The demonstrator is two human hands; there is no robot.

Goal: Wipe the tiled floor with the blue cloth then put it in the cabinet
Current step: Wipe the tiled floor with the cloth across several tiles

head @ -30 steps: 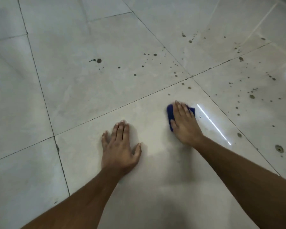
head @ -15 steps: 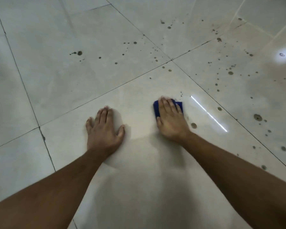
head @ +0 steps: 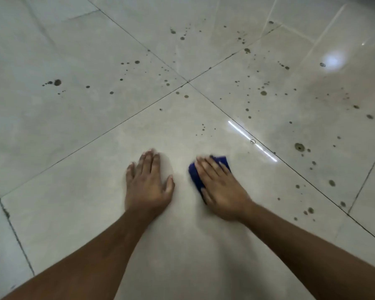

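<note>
The glossy pale grey tiled floor fills your whole view, crossed by dark grout lines and scattered with dark brown spots, thickest ahead of you and off to your right. The tile under your arms looks almost free of spots, so I judge most of the wiping still lies ahead, and no cabinet is in sight.

Your left hand lies flat on the tile, fingers straight and close together, holding nothing; it looks placed as a prop for your weight while you lean forward.

Your right hand presses down, fingers extended, on the small folded dark blue cloth. The cloth sits on the floor beneath that palm, showing only past the fingertips and thumb side, just right of your left hand.
</note>
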